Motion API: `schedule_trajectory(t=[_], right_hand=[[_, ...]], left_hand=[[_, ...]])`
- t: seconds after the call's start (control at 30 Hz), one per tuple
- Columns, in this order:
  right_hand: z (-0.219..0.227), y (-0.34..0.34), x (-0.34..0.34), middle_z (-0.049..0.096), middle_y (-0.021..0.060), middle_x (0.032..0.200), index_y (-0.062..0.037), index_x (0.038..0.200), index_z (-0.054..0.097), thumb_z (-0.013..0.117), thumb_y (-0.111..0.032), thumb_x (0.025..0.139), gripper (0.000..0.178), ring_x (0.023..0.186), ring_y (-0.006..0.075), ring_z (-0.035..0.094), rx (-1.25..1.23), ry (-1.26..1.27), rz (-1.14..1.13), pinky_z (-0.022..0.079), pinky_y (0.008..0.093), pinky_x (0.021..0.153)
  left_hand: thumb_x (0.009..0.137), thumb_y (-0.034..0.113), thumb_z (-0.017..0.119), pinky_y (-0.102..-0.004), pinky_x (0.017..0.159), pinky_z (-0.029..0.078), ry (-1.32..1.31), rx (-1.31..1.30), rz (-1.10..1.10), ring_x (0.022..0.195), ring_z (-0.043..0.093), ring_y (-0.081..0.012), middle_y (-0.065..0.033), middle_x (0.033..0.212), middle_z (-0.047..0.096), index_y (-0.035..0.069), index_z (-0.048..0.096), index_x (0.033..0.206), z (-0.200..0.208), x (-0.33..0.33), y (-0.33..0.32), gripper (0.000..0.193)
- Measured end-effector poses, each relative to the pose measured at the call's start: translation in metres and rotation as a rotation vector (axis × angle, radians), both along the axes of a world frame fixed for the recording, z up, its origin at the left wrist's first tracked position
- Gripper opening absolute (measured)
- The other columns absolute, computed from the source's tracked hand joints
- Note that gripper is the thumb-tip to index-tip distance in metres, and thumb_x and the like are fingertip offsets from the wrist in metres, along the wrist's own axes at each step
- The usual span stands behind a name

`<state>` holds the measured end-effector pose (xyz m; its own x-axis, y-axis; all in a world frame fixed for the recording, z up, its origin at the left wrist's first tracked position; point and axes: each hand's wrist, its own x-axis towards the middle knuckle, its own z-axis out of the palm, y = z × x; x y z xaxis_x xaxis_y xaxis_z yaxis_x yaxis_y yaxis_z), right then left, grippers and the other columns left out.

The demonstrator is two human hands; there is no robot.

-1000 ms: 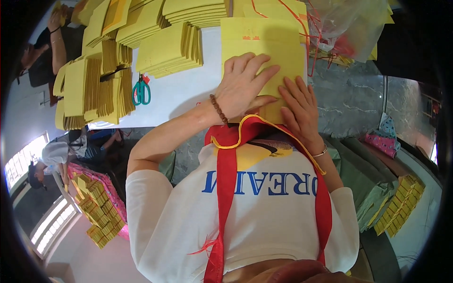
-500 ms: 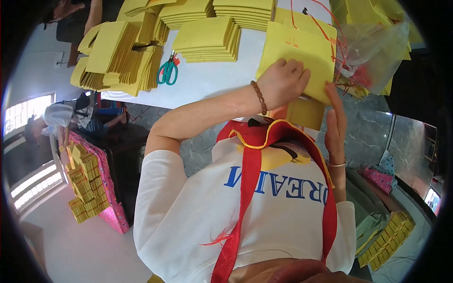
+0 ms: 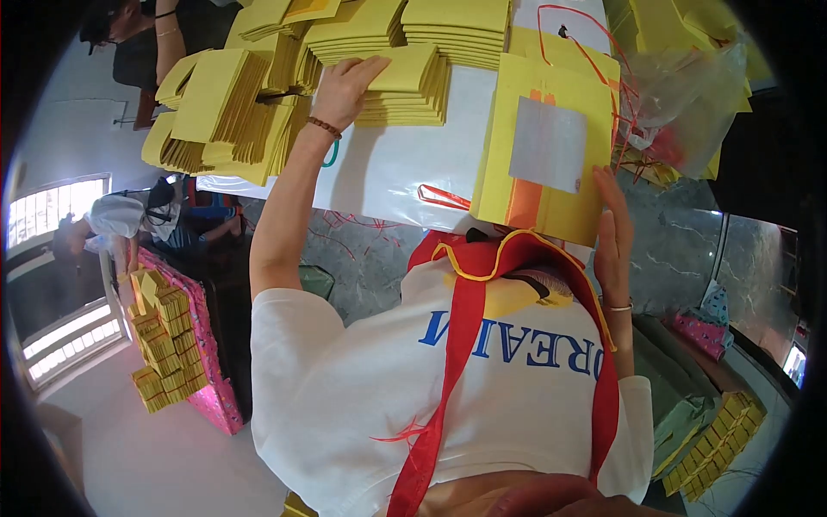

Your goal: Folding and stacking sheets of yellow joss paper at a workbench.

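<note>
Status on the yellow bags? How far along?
Done: many stacks of flat yellow bags are piled on the white table. In hand: the right hand steadies one corded bag, and the left hand rests on the nearest stack. Left: red cords show in the clear plastic sack.

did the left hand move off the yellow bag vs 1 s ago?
Yes. The left hand left the yellow bag and now rests on a stack of yellow sheets further left on the white table.
</note>
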<state>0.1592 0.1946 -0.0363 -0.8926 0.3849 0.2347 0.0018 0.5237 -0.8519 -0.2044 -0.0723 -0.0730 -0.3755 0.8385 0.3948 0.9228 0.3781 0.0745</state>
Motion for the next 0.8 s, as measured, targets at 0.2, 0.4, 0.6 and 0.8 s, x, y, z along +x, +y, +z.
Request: schedule_trajectory(t=[0.2, 0.4, 0.6, 0.8], right_hand=[[0.000, -0.001, -0.004, 0.052, 0.0094, 0.128, -0.0046, 0.120, 0.055, 0.037, -0.023, 0.095, 0.036, 0.129, 0.0278, 0.036, 0.035, -0.063, 0.001, 0.025, 0.0381, 0.106], [-0.002, -0.001, -0.007, 0.054, 0.0097, 0.125, -0.0043, 0.117, 0.057, 0.037, -0.022, 0.095, 0.035, 0.128, 0.0280, 0.037, 0.047, -0.064, -0.017, 0.026, 0.0383, 0.106], [-0.003, -0.001, -0.010, 0.053, 0.0106, 0.125, -0.0035, 0.114, 0.059, 0.037, -0.022, 0.095, 0.034, 0.128, 0.0281, 0.037, 0.054, -0.074, -0.027, 0.026, 0.0386, 0.106], [-0.005, -0.004, -0.008, 0.053, 0.0110, 0.124, -0.0026, 0.113, 0.059, 0.038, -0.021, 0.095, 0.033, 0.128, 0.0279, 0.037, 0.073, -0.065, -0.048, 0.026, 0.0380, 0.106]], left_hand=[[0.069, -0.007, 0.054, -0.0376, 0.087, 0.040, 0.045, -0.100, 0.057, 0.106, 0.052, -0.0246, -0.0024, 0.123, 0.055, 0.017, 0.049, 0.127, -0.019, -0.008, 0.003, 0.063], [0.071, -0.005, 0.056, -0.0393, 0.088, 0.039, 0.000, -0.244, 0.033, 0.108, 0.049, -0.0233, -0.0015, 0.128, 0.052, 0.022, 0.047, 0.129, -0.021, -0.005, 0.003, 0.065], [0.071, -0.001, 0.059, -0.0427, 0.093, 0.035, -0.118, -0.452, 0.021, 0.117, 0.043, -0.0230, -0.0012, 0.139, 0.040, 0.028, 0.037, 0.136, -0.013, -0.001, 0.004, 0.074], [0.071, 0.012, 0.066, -0.0464, 0.098, 0.031, -0.011, -0.464, 0.095, 0.122, 0.038, -0.0272, -0.0008, 0.145, 0.030, 0.030, 0.027, 0.140, -0.038, 0.009, 0.000, 0.080]])
